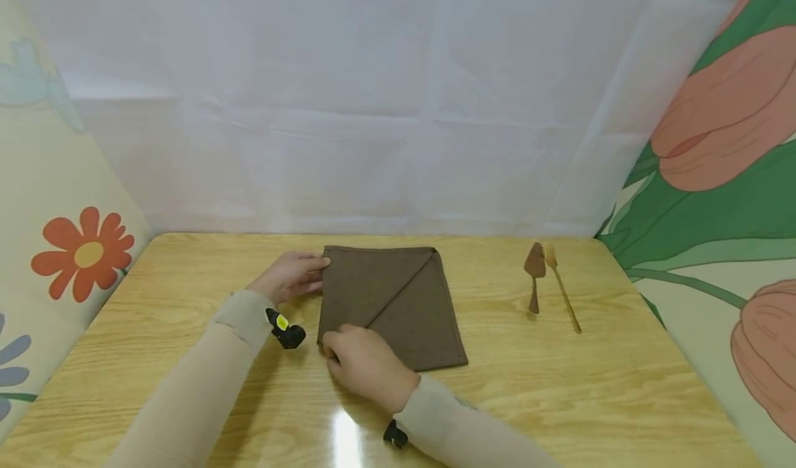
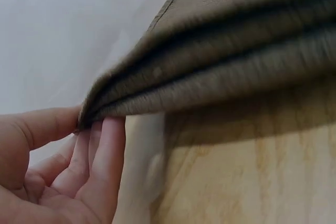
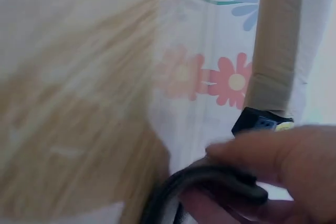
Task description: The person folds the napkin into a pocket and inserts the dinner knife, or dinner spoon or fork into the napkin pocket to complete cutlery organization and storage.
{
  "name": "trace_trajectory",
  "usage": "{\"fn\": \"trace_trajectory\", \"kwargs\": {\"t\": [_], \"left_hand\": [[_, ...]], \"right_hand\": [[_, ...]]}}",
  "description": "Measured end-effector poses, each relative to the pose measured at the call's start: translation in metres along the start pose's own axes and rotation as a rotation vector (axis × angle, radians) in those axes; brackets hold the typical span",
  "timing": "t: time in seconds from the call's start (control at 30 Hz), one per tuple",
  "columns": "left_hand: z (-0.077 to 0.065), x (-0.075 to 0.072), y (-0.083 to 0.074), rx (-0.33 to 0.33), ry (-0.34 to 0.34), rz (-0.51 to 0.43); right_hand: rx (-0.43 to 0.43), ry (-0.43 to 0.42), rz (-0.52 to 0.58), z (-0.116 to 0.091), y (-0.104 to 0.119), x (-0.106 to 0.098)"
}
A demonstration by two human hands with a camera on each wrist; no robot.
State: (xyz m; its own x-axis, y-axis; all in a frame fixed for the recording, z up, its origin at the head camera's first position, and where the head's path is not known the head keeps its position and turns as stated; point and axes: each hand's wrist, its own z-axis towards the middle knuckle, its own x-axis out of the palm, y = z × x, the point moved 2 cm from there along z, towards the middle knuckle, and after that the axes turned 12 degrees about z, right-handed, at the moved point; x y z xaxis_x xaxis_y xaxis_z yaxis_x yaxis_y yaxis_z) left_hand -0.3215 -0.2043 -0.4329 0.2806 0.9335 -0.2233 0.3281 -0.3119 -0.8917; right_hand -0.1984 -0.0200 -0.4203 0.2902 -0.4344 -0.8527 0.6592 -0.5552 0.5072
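Note:
A brown cloth napkin (image 1: 385, 281), folded into a layered square with a diagonal fold line across its top, lies toward the back of the table. Its far left corner is pinched by my left hand (image 1: 295, 274), thumb above and fingers beneath. In the left wrist view the stacked layers of the napkin (image 2: 210, 72) show along the lifted edge, with the left hand (image 2: 68, 166) gripping their end. My right hand (image 1: 367, 361) pinches the near left corner. The right wrist view shows the right hand (image 3: 283, 171) with the cloth's curved edge (image 3: 199, 174) between thumb and fingers.
To the right on the wooden table (image 1: 622, 385) lie a brown cake server (image 1: 535, 267) and a gold fork (image 1: 564, 292), side by side. A white cloth backdrop (image 1: 385, 108) stands behind the table. Flower-patterned panels flank both sides.

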Motion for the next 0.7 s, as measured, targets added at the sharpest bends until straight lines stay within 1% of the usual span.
{"fn": "trace_trajectory", "kwargs": {"t": [0.13, 0.2, 0.3, 0.4, 0.47, 0.53, 0.57, 0.63, 0.7], "left_hand": [[0.0, -0.004, 0.001, 0.035, 0.046, 0.022], [0.0, -0.005, 0.0, 0.045, 0.063, -0.003], [-0.004, -0.008, -0.008, 0.063, 0.073, -0.1], [-0.014, -0.01, -0.021, 0.109, 0.064, -0.214], [-0.025, -0.012, -0.033, 0.164, 0.047, -0.275], [-0.036, -0.013, -0.046, 0.241, 0.015, -0.321], [-0.042, -0.014, -0.053, 0.283, -0.007, -0.347], [-0.056, -0.014, -0.066, 0.38, -0.077, -0.398], [-0.071, -0.016, -0.08, 0.48, -0.165, -0.457]], "right_hand": [[0.08, -0.09, 0.096, -0.005, 0.004, -0.009], [0.126, -0.12, 0.125, -0.007, 0.008, -0.017], [0.165, -0.156, 0.156, -0.01, 0.016, -0.031], [0.147, -0.205, 0.193, -0.013, 0.024, -0.046], [0.117, -0.251, 0.214, -0.016, 0.03, -0.056], [0.075, -0.305, 0.242, -0.019, 0.036, -0.064], [0.049, -0.332, 0.275, -0.021, 0.038, -0.068], [-0.016, -0.375, 0.369, -0.025, 0.042, -0.074], [-0.088, -0.399, 0.496, -0.028, 0.046, -0.078]]}}
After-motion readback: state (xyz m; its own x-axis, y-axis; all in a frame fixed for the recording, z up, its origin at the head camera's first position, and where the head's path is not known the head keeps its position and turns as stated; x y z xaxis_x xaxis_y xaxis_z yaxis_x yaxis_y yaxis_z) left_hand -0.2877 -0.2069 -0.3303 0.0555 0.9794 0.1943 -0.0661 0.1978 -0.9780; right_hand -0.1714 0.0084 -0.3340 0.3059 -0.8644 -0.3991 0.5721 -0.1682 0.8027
